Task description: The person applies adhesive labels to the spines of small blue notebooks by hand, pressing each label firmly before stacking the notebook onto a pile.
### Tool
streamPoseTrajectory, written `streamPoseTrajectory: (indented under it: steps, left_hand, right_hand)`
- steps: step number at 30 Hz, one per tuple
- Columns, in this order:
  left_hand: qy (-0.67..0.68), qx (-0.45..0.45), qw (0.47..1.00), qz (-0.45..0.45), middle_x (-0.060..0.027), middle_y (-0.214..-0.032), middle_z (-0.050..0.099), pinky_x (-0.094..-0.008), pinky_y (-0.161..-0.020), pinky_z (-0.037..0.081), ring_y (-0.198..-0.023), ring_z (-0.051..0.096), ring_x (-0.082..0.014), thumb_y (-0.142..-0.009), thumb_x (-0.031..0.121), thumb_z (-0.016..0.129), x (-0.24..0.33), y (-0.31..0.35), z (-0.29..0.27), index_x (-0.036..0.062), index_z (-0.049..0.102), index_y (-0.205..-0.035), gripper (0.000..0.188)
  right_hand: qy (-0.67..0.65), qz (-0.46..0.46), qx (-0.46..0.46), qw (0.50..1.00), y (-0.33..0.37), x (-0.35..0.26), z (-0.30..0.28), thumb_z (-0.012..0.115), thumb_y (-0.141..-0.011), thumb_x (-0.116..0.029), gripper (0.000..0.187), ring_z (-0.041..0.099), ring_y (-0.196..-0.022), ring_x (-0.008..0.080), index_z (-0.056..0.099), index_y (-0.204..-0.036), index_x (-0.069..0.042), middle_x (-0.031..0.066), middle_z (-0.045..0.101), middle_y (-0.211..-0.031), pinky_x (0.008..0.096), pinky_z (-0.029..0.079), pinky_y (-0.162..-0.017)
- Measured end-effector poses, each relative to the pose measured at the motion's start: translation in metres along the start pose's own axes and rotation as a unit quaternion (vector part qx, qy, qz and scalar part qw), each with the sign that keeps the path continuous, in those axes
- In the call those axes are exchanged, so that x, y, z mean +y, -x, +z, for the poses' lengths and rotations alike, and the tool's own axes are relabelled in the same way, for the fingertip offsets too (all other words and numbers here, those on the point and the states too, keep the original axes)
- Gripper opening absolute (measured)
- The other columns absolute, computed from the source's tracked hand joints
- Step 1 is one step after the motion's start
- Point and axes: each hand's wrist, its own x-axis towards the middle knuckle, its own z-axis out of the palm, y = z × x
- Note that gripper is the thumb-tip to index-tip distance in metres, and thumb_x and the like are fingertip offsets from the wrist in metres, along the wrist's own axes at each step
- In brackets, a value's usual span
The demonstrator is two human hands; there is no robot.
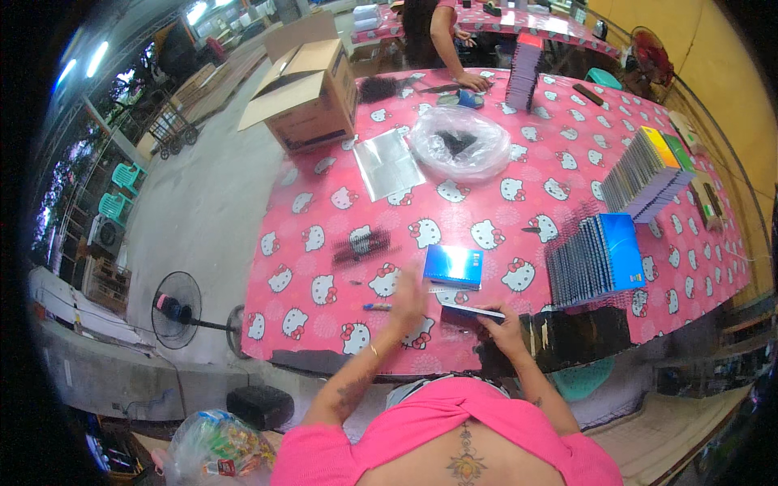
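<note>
My right hand (506, 329) grips a small notebook (466, 312) by its right end, tilted so that it shows nearly edge-on near the table's front. To the left, my left hand (411, 301) is smeared by motion, so its fingers cannot be made out. Just beyond the hands lies a small stack of blue-covered notebooks (454, 266), with white pages showing under the top one. A pen (377, 307) rests beside my left hand. Further off to the left is a pile of black binding coils (361, 248).
Rows of spiral-bound blue notebooks (596, 257) and yellow ones (644, 174) stand at right. Beyond are a clear plastic bag (486, 146), plastic sheets (389, 164), an open carton (312, 113) and a purple-edged notebook stack (524, 74). Another person's hand (472, 80) rests at the far edge.
</note>
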Motion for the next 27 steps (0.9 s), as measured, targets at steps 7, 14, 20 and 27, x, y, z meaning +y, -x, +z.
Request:
streamPoseTrajectory:
  steps: [7, 14, 20, 27]
  left_hand:
    - [-0.324, 0.015, 0.931, 0.167, -0.0172, -0.117, 0.059, -0.0467, -0.093, 0.042, -0.111, 0.053, -0.0363, -0.093, 0.017, 0.060, -0.043, -0.066, -0.044, 0.0056, 0.065, -0.106, 0.018]
    - [0.015, -0.030, 0.999, 0.031, -0.0151, -0.097, 0.067, -0.0402, -0.072, 0.051, -0.081, 0.064, -0.0326, -0.095, 0.012, 0.064, 0.052, -0.035, -0.040, 0.0045, 0.066, -0.110, 0.017]
    - [0.084, -0.036, 0.996, -0.006, -0.0110, -0.089, 0.066, -0.0331, -0.062, 0.049, -0.070, 0.063, -0.0220, -0.093, 0.012, 0.069, 0.089, -0.025, -0.042, 0.0043, 0.072, -0.109, 0.017]
    - [0.078, -0.067, 0.994, 0.041, -0.0096, -0.084, 0.065, -0.0321, -0.062, 0.049, -0.071, 0.063, -0.0206, -0.092, 0.012, 0.071, 0.087, -0.030, -0.052, 0.0025, 0.069, -0.103, 0.015]
  right_hand:
    - [-0.089, 0.106, -0.052, 0.989, -0.005, -0.006, -0.003, 0.072, -0.089, -0.002, 0.020, 0.059, -0.066, 0.0064, 0.069, -0.109, -0.005, -0.0022, 0.065, -0.081, 0.0229, 0.047, -0.052]
    - [-0.159, 0.137, 0.037, 0.977, -0.004, -0.023, -0.007, 0.074, -0.088, -0.003, 0.027, 0.059, -0.064, 0.0079, 0.069, -0.115, -0.003, -0.0009, 0.066, -0.083, 0.0234, 0.049, -0.058]
    - [-0.122, 0.070, 0.039, 0.989, -0.007, -0.034, -0.007, 0.074, -0.088, -0.003, 0.027, 0.061, -0.063, 0.0098, 0.069, -0.115, -0.002, 0.0013, 0.068, -0.085, 0.0242, 0.050, -0.057]
    - [-0.128, 0.095, 0.000, 0.987, -0.006, -0.083, -0.010, 0.070, -0.089, 0.002, 0.029, 0.063, -0.065, 0.0108, 0.068, -0.118, -0.001, 0.0034, 0.069, -0.087, 0.0263, 0.053, -0.058]
